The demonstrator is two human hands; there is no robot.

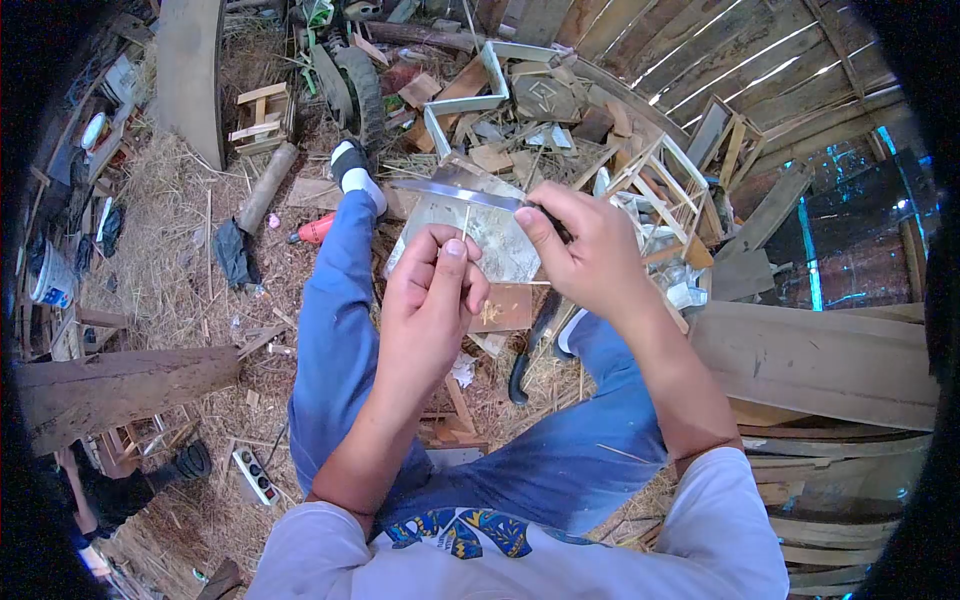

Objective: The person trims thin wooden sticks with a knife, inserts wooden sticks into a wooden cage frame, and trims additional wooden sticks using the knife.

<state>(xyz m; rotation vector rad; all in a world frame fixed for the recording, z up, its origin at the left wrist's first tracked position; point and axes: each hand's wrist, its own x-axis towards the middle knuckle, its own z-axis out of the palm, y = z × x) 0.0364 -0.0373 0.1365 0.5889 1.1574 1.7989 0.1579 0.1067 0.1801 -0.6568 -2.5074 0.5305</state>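
Note:
In the middle of the head view, my left hand (pixel 435 285) pinches a thin pale wooden stick (pixel 467 218) between thumb and fingers, with its end pointing up and away from me. My right hand (pixel 590 245) is closed round the dark handle of a knife (pixel 465 194). The long shiny blade points left and crosses the upper part of the stick; whether the edge cuts into the wood I cannot tell. Below both hands, between my legs, lies a pale, stained flat board (pixel 425 228). My right fingers hide most of the knife's handle.
A brown wooden block (pixel 502 308) and a black curved handle (pixel 520 375) lie near my knees. A red tool (pixel 316 229) is beside my left leg. Scrap wood (pixel 540 95) is piled ahead, and a power strip (pixel 255 477) lies on the straw-covered ground at left.

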